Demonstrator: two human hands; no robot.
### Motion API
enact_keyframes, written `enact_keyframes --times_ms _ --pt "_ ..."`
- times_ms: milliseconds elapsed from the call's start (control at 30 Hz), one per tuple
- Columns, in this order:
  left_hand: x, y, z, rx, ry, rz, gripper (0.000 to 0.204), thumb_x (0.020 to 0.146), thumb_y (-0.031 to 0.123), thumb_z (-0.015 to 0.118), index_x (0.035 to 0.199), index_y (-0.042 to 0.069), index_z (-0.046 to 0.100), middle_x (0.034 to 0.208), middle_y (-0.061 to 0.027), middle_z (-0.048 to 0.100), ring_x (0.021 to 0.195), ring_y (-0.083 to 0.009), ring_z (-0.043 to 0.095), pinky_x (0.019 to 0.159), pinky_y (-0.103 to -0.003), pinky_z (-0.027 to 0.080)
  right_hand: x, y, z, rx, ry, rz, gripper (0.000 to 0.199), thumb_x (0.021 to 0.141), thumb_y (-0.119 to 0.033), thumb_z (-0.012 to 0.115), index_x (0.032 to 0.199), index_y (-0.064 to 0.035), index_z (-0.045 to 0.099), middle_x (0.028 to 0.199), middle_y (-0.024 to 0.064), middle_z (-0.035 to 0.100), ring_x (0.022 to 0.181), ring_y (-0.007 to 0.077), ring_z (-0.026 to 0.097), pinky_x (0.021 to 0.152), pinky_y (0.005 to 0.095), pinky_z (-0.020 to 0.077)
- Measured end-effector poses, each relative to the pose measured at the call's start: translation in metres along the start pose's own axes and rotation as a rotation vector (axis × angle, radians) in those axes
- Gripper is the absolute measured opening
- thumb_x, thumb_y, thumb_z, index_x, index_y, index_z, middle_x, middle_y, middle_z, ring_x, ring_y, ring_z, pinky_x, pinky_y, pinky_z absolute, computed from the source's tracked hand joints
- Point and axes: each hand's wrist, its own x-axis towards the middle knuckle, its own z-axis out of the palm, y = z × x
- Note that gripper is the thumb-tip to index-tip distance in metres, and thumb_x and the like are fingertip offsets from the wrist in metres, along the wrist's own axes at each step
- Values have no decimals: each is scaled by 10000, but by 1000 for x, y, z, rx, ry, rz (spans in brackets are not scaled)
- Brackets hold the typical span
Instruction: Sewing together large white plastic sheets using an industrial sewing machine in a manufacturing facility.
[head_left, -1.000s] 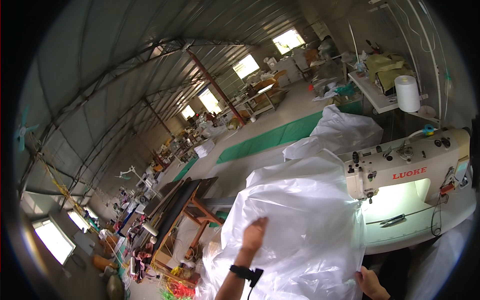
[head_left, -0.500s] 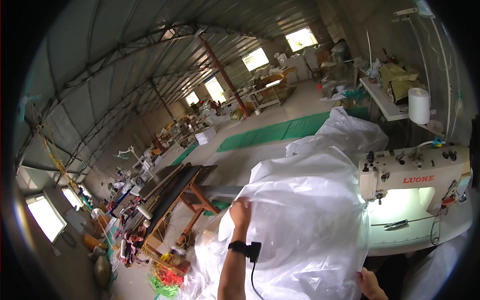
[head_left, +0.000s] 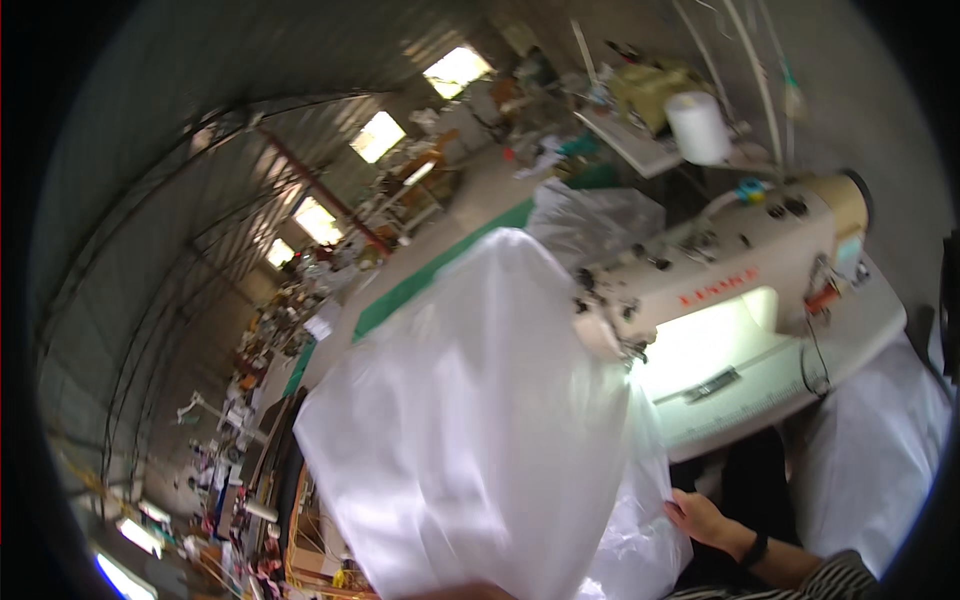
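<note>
A large, translucent white plastic sheet point(head_left: 450, 420) stands up in a broad fold in front of me, its right edge running to the needle area of a sewing machine point(head_left: 720, 260). Low on that edge, my right hand point(head_left: 698, 516) pinches the plastic between thumb and fingers. Of my left arm point(head_left: 455, 592) only a blurred strip shows at the lower rim; the sheet covers the hand and its fingers. A pair of small thread snips point(head_left: 712, 384) lies on the lit machine bed.
White plastic point(head_left: 870, 450) hangs right of the machine, and more is heaped point(head_left: 600, 215) behind it. A thread cone point(head_left: 698, 128) stands near a side table point(head_left: 630, 140). Green sheeting point(head_left: 430, 285) lies on the floor. At left, a wooden-framed bench point(head_left: 300, 530) stands beside the sheet.
My view has swung right, so the machine sits nearer the middle. The sheet has risen into a tall fold, and my left hand, visible before on its left edge, is now hidden.
</note>
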Motion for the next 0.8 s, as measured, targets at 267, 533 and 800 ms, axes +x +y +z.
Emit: enact_keyframes --times_ms 267,533,800 --pt "121 -128 215 -584 -279 -368 297 912 244 664 1104 25 607 939 -141 652 739 -242 653 681 -376 539 -22 -18 -63 -178 291 -187 363 895 -298 676 1141 -47 587 1124 96 654 1049 289 628 846 377 511" --pt "191 -47 105 806 159 554 375 842 218 690 1194 94 649 1292 -114 592 1242 -270 536 1077 -429 395 -52 -35 -69 104 -99 -140 343 859 -414 696 937 -80 679 774 104 699 676 267 691 629 374 535" --pt "107 -166 10 513 616 -815 806 795 409 764 1419 49 404 1470 -180 428 1386 -362 372 1066 -576 345 -48 -40 -51 84 -50 63 533 918 -529 611 1116 -34 604 1001 74 697 801 227 694 720 343 546"
